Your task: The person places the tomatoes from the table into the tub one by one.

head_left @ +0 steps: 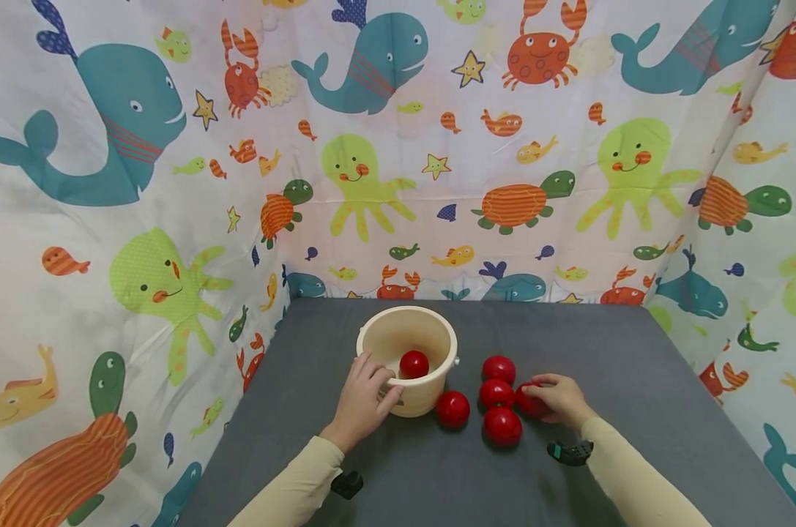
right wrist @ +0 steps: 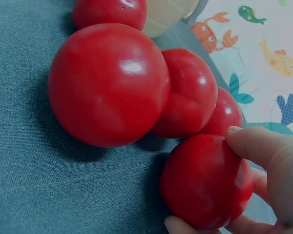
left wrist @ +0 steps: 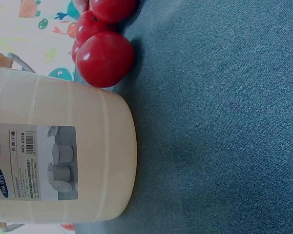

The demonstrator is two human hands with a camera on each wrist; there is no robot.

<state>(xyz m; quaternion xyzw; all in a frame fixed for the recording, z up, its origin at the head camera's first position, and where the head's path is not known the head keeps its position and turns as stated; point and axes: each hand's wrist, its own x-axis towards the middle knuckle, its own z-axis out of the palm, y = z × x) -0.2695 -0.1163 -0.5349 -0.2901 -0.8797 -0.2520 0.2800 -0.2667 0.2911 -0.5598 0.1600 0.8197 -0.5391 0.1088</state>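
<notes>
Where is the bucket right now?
In the head view, the cream bucket stands on the grey table, left of five red tomatoes, with the left hand gripping it.

The right hand (head_left: 559, 399) partly hides a red fruit (head_left: 526, 403); the bucket label's (left wrist: 34, 163) finest print (left wrist view) is illegible.

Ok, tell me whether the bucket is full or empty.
Neither: in the head view, one tomato shows inside the bucket, with bare inner wall above and beside it.
</notes>
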